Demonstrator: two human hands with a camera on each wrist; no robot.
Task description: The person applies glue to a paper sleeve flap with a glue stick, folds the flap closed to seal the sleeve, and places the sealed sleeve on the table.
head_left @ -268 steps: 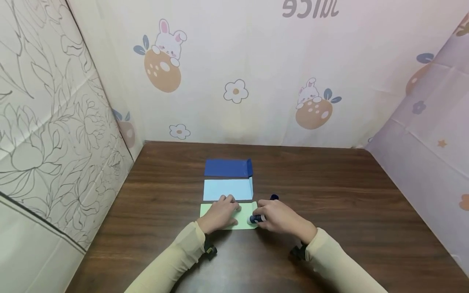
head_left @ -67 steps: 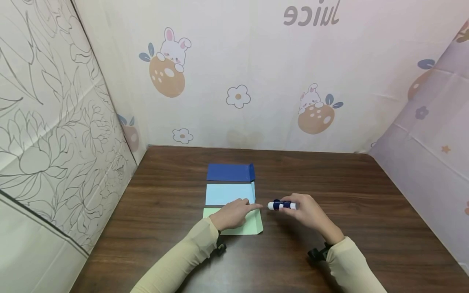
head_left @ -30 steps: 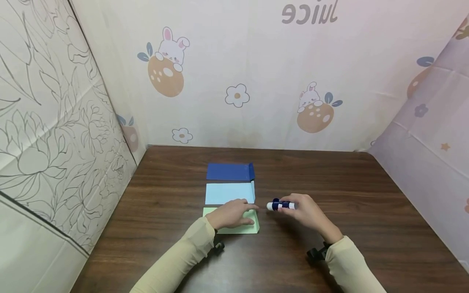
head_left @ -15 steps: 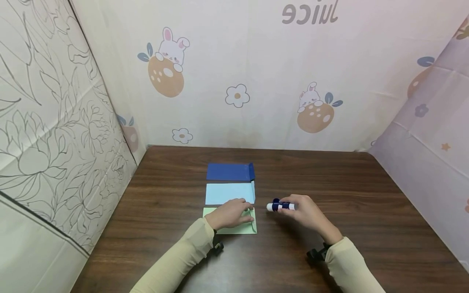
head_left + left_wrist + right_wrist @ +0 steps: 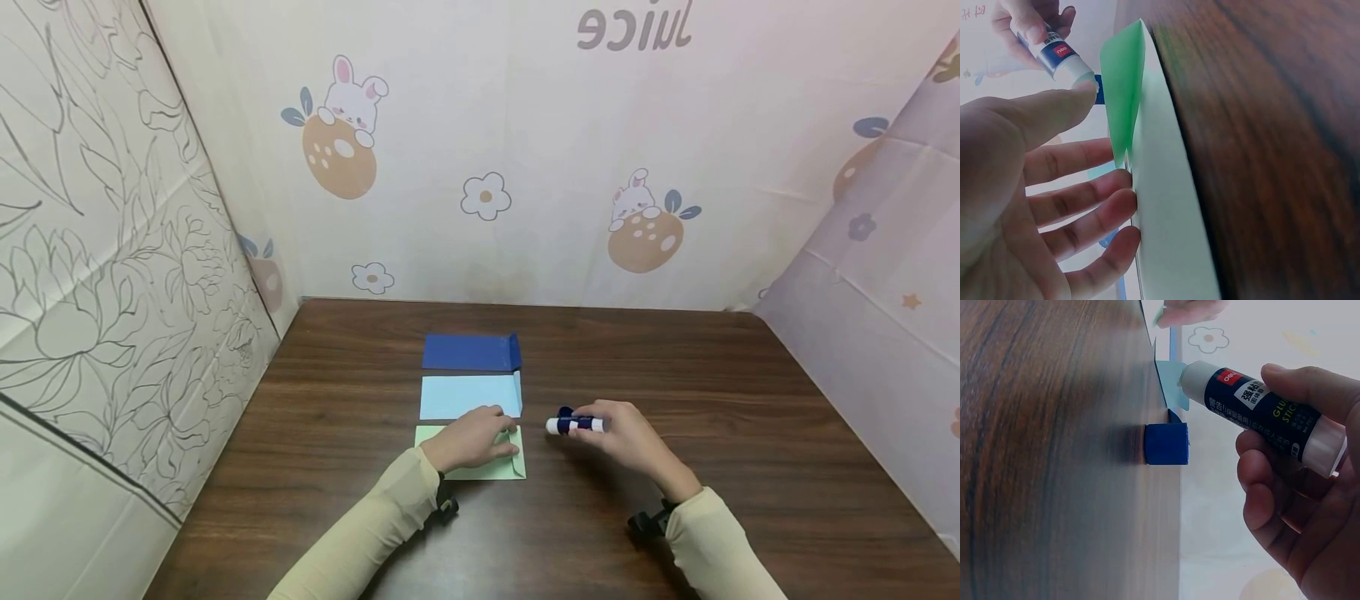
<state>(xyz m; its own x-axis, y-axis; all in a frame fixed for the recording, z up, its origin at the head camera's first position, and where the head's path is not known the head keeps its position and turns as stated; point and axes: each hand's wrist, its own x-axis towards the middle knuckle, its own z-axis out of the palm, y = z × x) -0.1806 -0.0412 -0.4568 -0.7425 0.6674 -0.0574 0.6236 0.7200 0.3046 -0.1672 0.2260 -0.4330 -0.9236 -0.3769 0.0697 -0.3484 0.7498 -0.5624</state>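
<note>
A light green paper envelope [image 5: 483, 472] lies nearest me on the table, its right-end flap [image 5: 1124, 81] tilted up and folded inward over it. My left hand [image 5: 471, 437] rests on this envelope, with fingertips on the paper close to the flap and the thumb held apart. Right of it, my right hand [image 5: 628, 433] holds an uncapped glue stick [image 5: 1241, 400] between thumb and fingers, its white end pointing left toward the envelopes. The dark blue cap [image 5: 1167, 444] stands on the tabletop just behind the glue stick.
Beyond the green envelope lie a light blue envelope [image 5: 461, 397] and a dark blue envelope [image 5: 465, 352], in a column with right-end flaps. The brown wooden table [image 5: 675, 358] meets a patterned cloth wall [image 5: 555, 250] at its back edge.
The glue stick, earlier against the green flap, has been drawn away right. My left index finger has pulled back from the right end, and the flap has folded inward to the left.
</note>
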